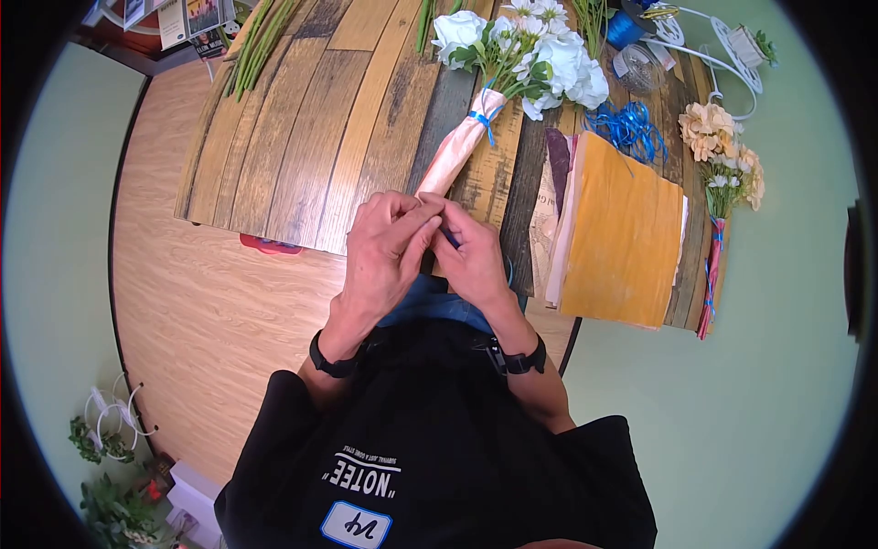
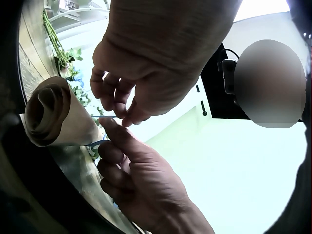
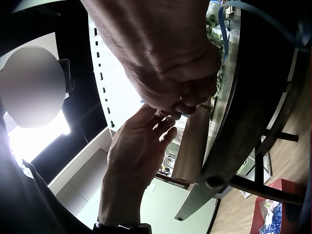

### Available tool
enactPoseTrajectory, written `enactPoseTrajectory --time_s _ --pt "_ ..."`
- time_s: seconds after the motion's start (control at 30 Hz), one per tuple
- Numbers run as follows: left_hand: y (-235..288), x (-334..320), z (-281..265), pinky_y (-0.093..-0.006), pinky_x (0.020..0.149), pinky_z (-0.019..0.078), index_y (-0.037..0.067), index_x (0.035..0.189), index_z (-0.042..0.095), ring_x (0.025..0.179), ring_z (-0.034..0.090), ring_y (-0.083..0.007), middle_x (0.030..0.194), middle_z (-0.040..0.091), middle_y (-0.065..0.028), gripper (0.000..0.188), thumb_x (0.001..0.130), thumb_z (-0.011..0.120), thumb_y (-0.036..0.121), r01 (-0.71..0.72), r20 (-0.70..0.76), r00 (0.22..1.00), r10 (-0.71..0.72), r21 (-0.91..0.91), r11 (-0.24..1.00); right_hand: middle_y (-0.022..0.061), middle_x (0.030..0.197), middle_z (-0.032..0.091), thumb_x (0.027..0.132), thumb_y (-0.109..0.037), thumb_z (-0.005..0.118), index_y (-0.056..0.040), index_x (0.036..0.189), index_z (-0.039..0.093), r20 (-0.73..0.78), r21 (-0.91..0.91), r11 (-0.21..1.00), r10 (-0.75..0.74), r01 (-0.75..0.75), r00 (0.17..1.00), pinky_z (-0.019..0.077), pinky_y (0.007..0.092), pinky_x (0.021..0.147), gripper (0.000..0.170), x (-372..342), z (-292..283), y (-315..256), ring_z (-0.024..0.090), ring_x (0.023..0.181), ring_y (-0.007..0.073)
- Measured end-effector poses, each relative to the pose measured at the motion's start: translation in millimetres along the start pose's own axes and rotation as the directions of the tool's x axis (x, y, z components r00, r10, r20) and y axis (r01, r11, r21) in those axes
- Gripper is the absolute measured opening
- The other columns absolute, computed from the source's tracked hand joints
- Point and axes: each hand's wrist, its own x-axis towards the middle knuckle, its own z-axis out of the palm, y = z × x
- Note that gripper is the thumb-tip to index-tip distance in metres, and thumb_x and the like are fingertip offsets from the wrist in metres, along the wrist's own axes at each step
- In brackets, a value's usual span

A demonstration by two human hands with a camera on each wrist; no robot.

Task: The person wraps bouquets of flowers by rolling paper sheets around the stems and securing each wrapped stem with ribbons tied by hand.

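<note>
A bouquet of white flowers lies on the wooden table, its stems rolled in pale pink paper with a blue bow round the neck. At the near end of the wrap, my left hand and right hand meet, fingertips together. Between them, in the left wrist view, a thin blue ribbon runs by the open end of the paper roll. Both hands pinch this ribbon; fingers partly hide it. A loose tail of ribbon curves away from my right hand in the right wrist view.
Yellow wrapping paper is stacked to the right over other sheets. Behind it lie curled blue ribbon, a ribbon spool and a clear jar. A peach bouquet lies along the right edge. Green stems lie at the back left.
</note>
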Motion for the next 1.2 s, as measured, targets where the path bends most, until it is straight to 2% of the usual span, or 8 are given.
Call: enactPoseTrajectory --time_s 0.07,0.37,0.5,0.6,0.63,0.7,1.0,1.2 --pt "1.6 -2.1 -0.3 -0.0334 0.08 0.0482 0.004 0.111 0.075 0.089 0.06 -0.024 0.092 0.064 -0.0086 0.025 0.086 0.072 0.003 -0.076 -0.023 0.997 0.076 0.024 0.997 0.0177 0.08 0.067 0.092 -0.003 0.067 -0.0023 0.119 0.065 -0.008 0.097 0.995 -0.031 0.031 0.999 0.0509 0.0344 0.063 0.028 -2.0 0.5 0.7 0.068 0.069 0.0231" --pt "0.9 -7.7 -3.3 -0.0341 0.082 0.0479 0.006 0.113 0.075 0.094 0.057 -0.0226 0.097 0.058 -0.0081 0.027 0.086 0.073 0.003 -0.083 0.045 0.995 0.085 -0.051 0.995 0.0173 0.081 0.068 0.086 0.004 0.066 0.0028 0.096 0.067 -0.076 -0.096 0.989 -0.122 0.115 0.99 0.0514 0.0342 0.064 0.01 -12.8 2.1 -11.5 0.068 0.071 0.0318" --pt "-4.8 -15.8 -11.3 -0.0358 0.089 0.0492 0.003 0.125 0.068 0.104 0.058 -0.0253 0.11 0.058 -0.0132 0.04 0.086 0.074 0.006 -0.016 0.092 0.995 0.028 -0.135 0.991 0.015 0.083 0.07 0.089 0.0 0.069 0.0025 0.101 0.07 -0.071 -0.123 0.985 -0.128 0.119 0.989 0.0509 0.032 0.063 0.012 -14.6 4.9 -11.8 0.068 0.069 0.0244" --pt "-22.5 -36.6 -18.5 -0.0401 0.1 0.0474 -0.002 0.146 0.043 0.123 0.052 -0.0368 0.138 0.045 -0.0235 0.073 0.084 0.078 0.016 0.147 0.104 0.983 -0.15 0.04 0.988 0.0069 0.084 0.069 0.094 -0.007 0.069 0.0025 0.109 0.072 -0.088 -0.002 1.0 -0.029 0.028 0.996 0.047 0.0253 0.061 0.018 -18.0 5.8 -13.2 0.062 0.069 0.0122" --pt "-23.7 -38.7 -16.8 -0.0401 0.1 0.0474 -0.002 0.146 0.043 0.123 0.052 -0.0368 0.138 0.045 -0.0235 0.073 0.084 0.078 0.016 0.152 0.104 0.982 -0.156 0.043 0.987 0.0004 0.086 0.068 0.097 -0.011 0.069 0.0027 0.114 0.072 -0.07 0.043 0.998 0.046 -0.043 0.996 0.0434 0.0199 0.059 0.022 -20.5 6.4 -13.0 0.056 0.069 0.0044" --pt "-22.4 -37.5 -11.0 -0.0455 0.103 0.0416 -0.008 0.142 0.041 0.119 0.05 -0.0415 0.133 0.049 -0.0255 0.078 0.081 0.081 0.02 0.14 0.079 0.984 -0.162 0.229 0.963 0.0028 0.084 0.069 0.097 -0.011 0.069 0.0031 0.111 0.073 -0.083 0.128 0.988 0.098 -0.087 0.992 0.046 0.0221 0.061 0.02 -23.5 11.5 -12.8 0.059 0.07 0.0055" --pt "-14.8 -12.2 12.5 -0.0479 0.088 0.046 -0.003 0.115 0.056 0.108 0.052 -0.0416 0.117 0.057 -0.0217 0.038 0.084 0.072 0.013 0.214 0.144 0.949 -0.281 0.363 0.907 -0.0023 0.074 0.063 0.097 -0.014 0.069 0.002 0.106 0.075 -0.124 0.183 0.968 0.195 -0.171 0.973 0.0403 0.0203 0.056 0.019 -27.2 2.3 -21.0 0.049 0.065 0.0024" --pt "-16.9 -11.7 13.6 -0.0494 0.072 0.05 -0.002 0.105 0.054 0.083 0.062 -0.0427 0.094 0.063 -0.0208 0.022 0.09 0.066 0.01 0.226 0.082 0.964 -0.253 0.251 0.941 -0.0062 0.069 0.056 0.098 -0.017 0.068 0.0016 0.107 0.075 -0.115 0.214 0.964 0.186 -0.159 0.976 0.0338 0.021 0.051 0.021 -27.9 1.1 -18.6 0.043 0.061 0.0014"
